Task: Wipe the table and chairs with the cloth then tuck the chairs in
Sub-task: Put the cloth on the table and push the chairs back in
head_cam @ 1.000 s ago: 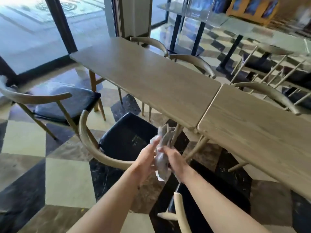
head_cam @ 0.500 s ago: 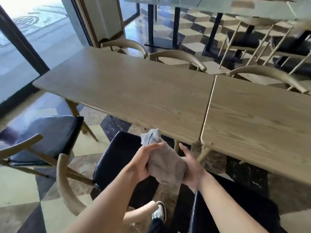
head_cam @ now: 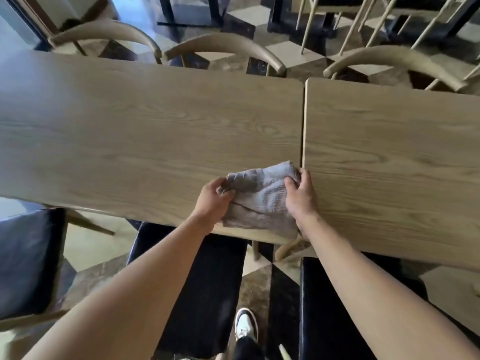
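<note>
A grey cloth point(head_cam: 262, 201) lies bunched on the near edge of the left wooden table point(head_cam: 135, 131), close to the seam with the right table point(head_cam: 389, 157). My left hand point(head_cam: 214, 197) grips the cloth's left side and my right hand point(head_cam: 301, 198) grips its right side. Below the table edge stand two pulled-out chairs with black seats point(head_cam: 197, 281), point(head_cam: 324, 307), and a third chair point(head_cam: 23, 258) at the left.
Three curved wooden chair backs point(head_cam: 223, 46), point(head_cam: 104, 32), point(head_cam: 394, 61) line the tables' far side. More tables and chairs stand beyond on the checkered floor. My shoe point(head_cam: 245, 326) shows between the near seats. A glass door is at the far left.
I have stepped closer, so the tables fill the view. Both hands have carried the cloth up from below the table edge and set it down on the tabletop near the seam.
</note>
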`<move>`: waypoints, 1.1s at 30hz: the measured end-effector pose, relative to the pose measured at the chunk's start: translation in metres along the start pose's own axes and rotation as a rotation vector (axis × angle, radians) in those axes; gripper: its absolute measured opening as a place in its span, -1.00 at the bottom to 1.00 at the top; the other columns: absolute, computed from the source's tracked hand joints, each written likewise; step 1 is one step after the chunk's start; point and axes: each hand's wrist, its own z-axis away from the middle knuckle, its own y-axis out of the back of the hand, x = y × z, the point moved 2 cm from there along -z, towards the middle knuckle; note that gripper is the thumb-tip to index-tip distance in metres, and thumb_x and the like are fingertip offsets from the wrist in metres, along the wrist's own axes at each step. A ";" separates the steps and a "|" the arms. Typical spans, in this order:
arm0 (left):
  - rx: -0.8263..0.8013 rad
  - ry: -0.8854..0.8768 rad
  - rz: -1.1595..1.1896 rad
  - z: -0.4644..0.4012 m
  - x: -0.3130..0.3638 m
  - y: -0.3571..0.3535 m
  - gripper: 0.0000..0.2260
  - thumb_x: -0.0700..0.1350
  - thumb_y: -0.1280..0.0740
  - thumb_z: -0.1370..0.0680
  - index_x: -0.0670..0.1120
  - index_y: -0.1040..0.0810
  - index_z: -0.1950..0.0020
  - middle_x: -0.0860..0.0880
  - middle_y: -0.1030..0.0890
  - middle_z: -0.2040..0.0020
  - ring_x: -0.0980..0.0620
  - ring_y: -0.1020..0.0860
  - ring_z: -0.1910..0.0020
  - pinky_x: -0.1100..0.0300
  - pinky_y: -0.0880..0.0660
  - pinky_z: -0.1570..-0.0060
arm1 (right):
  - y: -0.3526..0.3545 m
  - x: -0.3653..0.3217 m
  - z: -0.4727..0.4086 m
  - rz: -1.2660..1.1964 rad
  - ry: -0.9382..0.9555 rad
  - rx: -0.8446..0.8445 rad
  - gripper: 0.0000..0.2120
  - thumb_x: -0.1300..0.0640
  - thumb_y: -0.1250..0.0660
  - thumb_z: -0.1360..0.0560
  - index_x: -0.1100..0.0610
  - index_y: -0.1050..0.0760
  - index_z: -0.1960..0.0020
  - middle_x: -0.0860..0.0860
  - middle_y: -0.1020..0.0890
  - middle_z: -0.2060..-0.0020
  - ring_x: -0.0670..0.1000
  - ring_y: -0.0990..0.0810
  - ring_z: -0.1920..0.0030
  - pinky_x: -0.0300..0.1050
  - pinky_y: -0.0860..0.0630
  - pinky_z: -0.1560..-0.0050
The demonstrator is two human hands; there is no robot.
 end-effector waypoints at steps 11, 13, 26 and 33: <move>0.184 -0.122 -0.669 -0.008 -0.026 -0.016 -0.70 -0.06 -0.22 -0.57 -0.07 -0.32 -0.27 -0.10 -0.41 -0.16 -0.09 -0.47 0.10 0.03 -0.38 0.24 | -0.020 0.020 0.013 0.233 -0.045 0.168 -0.48 0.03 -0.28 -0.61 0.16 -0.21 -0.48 0.09 -0.47 -0.02 0.03 -0.43 0.19 -0.06 -0.37 0.15; 0.180 -0.089 -0.694 0.002 -0.031 -0.010 -0.74 -0.01 -0.21 -0.57 -0.08 -0.34 -0.21 -0.09 -0.42 -0.14 -0.10 -0.47 0.10 0.02 -0.37 0.24 | -0.010 0.018 0.031 0.407 -0.018 0.215 -0.51 -0.01 -0.30 -0.59 0.15 -0.29 -0.44 0.10 -0.49 -0.13 0.04 -0.46 0.11 -0.06 -0.40 0.17; 0.078 -0.080 -0.777 0.081 -0.032 0.076 -0.78 -0.10 -0.23 -0.57 -0.13 -0.47 -0.18 -0.09 -0.56 -0.14 -0.05 -0.48 0.04 0.07 -0.41 0.14 | -0.032 -0.020 0.140 0.451 -0.037 0.037 -0.79 -0.04 -0.32 -0.56 0.00 -0.33 -0.07 -0.02 -0.57 0.01 0.02 -0.60 0.10 0.02 -0.59 0.09; 0.114 -0.167 -0.766 0.131 -0.008 0.162 -0.84 -0.11 -0.25 -0.50 -0.15 -0.53 0.00 -0.06 -0.56 0.14 -0.05 -0.52 0.22 0.12 -0.42 0.31 | -0.074 -0.089 0.229 0.466 0.096 -0.152 -0.84 -0.02 -0.27 -0.59 0.02 -0.40 -0.09 -0.03 -0.58 0.06 -0.05 -0.56 0.15 -0.18 -0.39 0.34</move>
